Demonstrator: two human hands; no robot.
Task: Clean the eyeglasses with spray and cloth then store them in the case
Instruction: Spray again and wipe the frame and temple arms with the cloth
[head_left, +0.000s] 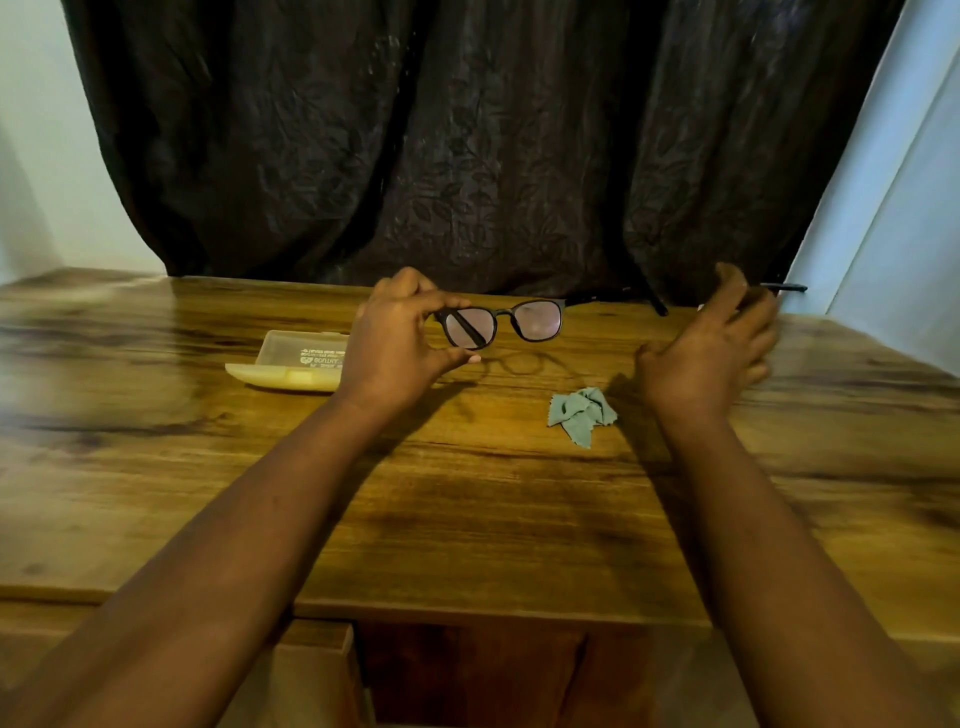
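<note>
My left hand (400, 343) holds the dark-framed eyeglasses (519, 322) above the wooden table (467, 493), pinching the frame at its left lens between thumb and fingers. The lenses face me and one temple arm stretches out to the right. My right hand (711, 353) hovers to the right of the glasses, blurred by motion, fingers loosely spread with nothing plainly held. A crumpled grey-green cloth (583, 415) lies on the table between my hands. The pale yellow case (291, 364) lies open behind my left wrist. No spray bottle can be made out.
A dark curtain (467, 156) hangs right behind the table's far edge. A thin dark rod-like thing (784, 287) sticks out beyond my right hand's fingers. A shelf opening (467, 670) shows under the near edge.
</note>
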